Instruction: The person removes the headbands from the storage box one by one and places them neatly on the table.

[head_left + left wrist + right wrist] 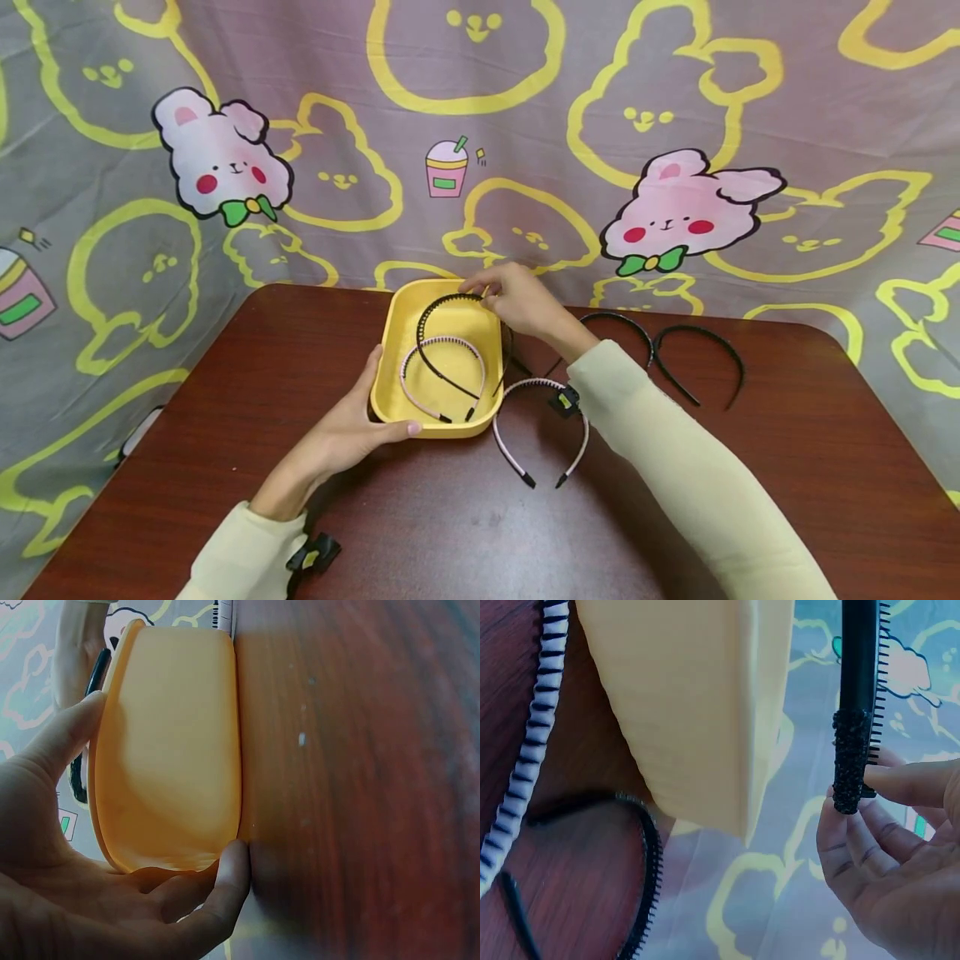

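My left hand (345, 433) grips the near left corner of a yellow plastic tray (438, 432), its thumb along the rim and the fingers round the outer wall. Over the tray's far right part, my right hand (525, 302) pinches a black toothed headband (422, 327). In the right wrist view a rough, glittery section of that black headband (850, 750) sits between thumb and fingers. The held headband hangs tilted above the tray. Inside the tray lies a pale pink headband (402, 382) with dark teeth and black tips.
Just right of the tray, another pale pink headband (504, 437) lies on the brown table (637, 517). Two black headbands, one partly behind the right forearm (645, 342) and one farther right (738, 358), lie there too. A patterned curtain (337, 275) hangs behind the table.
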### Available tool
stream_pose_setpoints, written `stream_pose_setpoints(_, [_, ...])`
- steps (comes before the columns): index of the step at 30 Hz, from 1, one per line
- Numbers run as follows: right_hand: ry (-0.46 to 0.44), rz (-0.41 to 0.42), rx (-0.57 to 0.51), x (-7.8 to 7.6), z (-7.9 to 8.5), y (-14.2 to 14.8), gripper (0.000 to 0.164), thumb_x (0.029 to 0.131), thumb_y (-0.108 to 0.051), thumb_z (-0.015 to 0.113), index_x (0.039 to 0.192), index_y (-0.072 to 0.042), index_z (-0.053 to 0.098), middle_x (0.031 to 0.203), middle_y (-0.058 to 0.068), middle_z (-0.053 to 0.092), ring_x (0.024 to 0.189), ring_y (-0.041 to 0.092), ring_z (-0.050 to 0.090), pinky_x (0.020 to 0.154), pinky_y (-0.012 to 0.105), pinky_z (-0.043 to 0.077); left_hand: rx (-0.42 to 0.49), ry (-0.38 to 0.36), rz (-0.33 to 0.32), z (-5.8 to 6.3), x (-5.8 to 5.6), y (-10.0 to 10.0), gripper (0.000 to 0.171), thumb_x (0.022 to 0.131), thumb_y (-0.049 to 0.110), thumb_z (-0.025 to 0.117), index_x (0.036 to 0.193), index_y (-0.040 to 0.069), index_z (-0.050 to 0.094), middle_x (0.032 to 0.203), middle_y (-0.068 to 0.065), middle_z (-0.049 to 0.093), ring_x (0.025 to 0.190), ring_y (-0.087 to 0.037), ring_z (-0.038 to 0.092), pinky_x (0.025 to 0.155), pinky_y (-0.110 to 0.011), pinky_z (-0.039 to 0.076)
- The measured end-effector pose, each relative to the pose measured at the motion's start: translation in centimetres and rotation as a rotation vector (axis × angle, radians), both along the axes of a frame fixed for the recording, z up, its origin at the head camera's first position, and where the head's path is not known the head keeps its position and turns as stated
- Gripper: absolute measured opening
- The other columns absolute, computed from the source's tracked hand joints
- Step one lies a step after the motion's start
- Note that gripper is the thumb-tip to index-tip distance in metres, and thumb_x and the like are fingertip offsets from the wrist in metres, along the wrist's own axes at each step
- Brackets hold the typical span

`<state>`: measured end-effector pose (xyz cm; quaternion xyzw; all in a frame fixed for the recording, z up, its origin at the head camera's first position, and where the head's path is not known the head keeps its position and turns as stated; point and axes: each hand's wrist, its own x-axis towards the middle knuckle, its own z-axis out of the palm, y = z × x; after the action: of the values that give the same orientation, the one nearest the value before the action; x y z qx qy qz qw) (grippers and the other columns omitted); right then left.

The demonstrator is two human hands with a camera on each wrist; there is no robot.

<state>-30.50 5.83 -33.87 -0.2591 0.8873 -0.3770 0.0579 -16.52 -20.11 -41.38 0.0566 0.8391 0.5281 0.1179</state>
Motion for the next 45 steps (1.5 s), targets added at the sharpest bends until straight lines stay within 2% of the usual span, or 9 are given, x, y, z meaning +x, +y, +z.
stream_pose_setpoints(6, [0.005, -0.035, -0.026, 0.7, 0.3, 2.0, 0.037, 0.098, 0.005, 0.056, 0.124, -0.008, 0.077, 0.121, 0.016, 0.074, 0.114, 0.029, 0.066, 0.097, 0.044, 0.055, -0.005, 0.006, -0.005, 0.1, 0.0, 0.0, 0.130, 0.084, 0.028, 0.088, 0.169, 0.021, -0.010, 0.178, -0.011, 0.000, 0.161, -0.035, 0.007, 0.128, -0.060, 0.009])
stream_pose_setpoints(14, [0.054, -0.070, -0.012, 1.6, 0.4, 5.4, 0.037, 0.095, 0.007, 0.059, 0.124, -0.007, 0.077, 0.125, 0.018, 0.073, 0.111, 0.033, 0.068, 0.099, 0.048, 0.054, 0.002, -0.001, -0.004, 0.2, 0.0, 0.2, 0.130, 0.084, 0.026, 0.088, 0.169, 0.022, -0.009, 0.178, -0.011, 0.003, 0.161, -0.034, 0.010, 0.128, -0.060, 0.011])
stream_pose_setpoints(18, [0.026, -0.102, 0.001, 2.3, 0.2, 7.2, 0.036, 0.096, 0.007, 0.059, 0.124, -0.007, 0.077, 0.125, 0.017, 0.073, 0.114, 0.033, 0.067, 0.100, 0.050, 0.053, 0.011, 0.008, -0.011, 0.2, -0.1, 0.2, 0.130, 0.083, 0.025, 0.088, 0.169, 0.021, -0.009, 0.177, -0.012, 0.004, 0.160, -0.035, 0.011, 0.127, -0.060, 0.012])
stream_pose_setpoints(21, [0.013, -0.129, 0.018, 3.1, -0.3, 8.5, 0.035, 0.097, 0.007, 0.058, 0.124, -0.006, 0.077, 0.122, 0.017, 0.073, 0.114, 0.033, 0.066, 0.097, 0.047, 0.053, 0.015, 0.012, -0.012, 0.1, -0.1, 0.3, 0.129, 0.083, 0.025, 0.089, 0.169, 0.022, -0.008, 0.177, -0.011, 0.004, 0.160, -0.033, 0.012, 0.127, -0.059, 0.012])
stream_pose_setpoints(28, [0.028, -0.154, 0.056, 4.6, -1.5, 11.4, 0.038, 0.093, 0.008, 0.056, 0.121, -0.007, 0.078, 0.115, 0.016, 0.072, 0.107, 0.029, 0.063, 0.082, 0.033, 0.047, 0.004, -0.002, -0.002, 0.2, -0.1, 0.2, 0.129, 0.083, 0.026, 0.089, 0.170, 0.024, -0.007, 0.178, -0.010, 0.004, 0.160, -0.033, 0.010, 0.127, -0.060, 0.010])
stream_pose_setpoints(35, [0.019, -0.170, 0.086, 6.1, -2.7, 14.1, 0.039, 0.094, 0.010, 0.058, 0.123, -0.008, 0.077, 0.123, 0.016, 0.073, 0.112, 0.032, 0.065, 0.083, 0.036, 0.046, 0.000, -0.007, 0.001, 0.1, -0.1, 0.2, 0.130, 0.083, 0.027, 0.089, 0.170, 0.023, -0.007, 0.178, -0.009, 0.003, 0.161, -0.032, 0.010, 0.128, -0.059, 0.010])
stream_pose_setpoints(43, [-0.014, -0.179, 0.093, 7.4, -3.7, 16.0, 0.035, 0.096, 0.008, 0.062, 0.124, -0.007, 0.076, 0.120, 0.017, 0.075, 0.110, 0.031, 0.068, 0.073, 0.029, 0.049, 0.001, -0.002, -0.002, 0.2, 0.0, 0.0, 0.130, 0.083, 0.027, 0.089, 0.170, 0.023, -0.007, 0.178, -0.008, 0.003, 0.161, -0.032, 0.008, 0.127, -0.060, 0.010])
stream_pose_setpoints(45, [-0.009, -0.187, 0.105, 7.6, -3.9, 16.4, 0.034, 0.096, 0.007, 0.063, 0.124, -0.007, 0.076, 0.118, 0.016, 0.075, 0.108, 0.030, 0.068, 0.076, 0.029, 0.049, 0.005, 0.004, -0.005, 0.1, 0.0, 0.0, 0.129, 0.083, 0.026, 0.089, 0.170, 0.023, -0.007, 0.178, -0.008, 0.003, 0.161, -0.032, 0.008, 0.127, -0.060, 0.010])
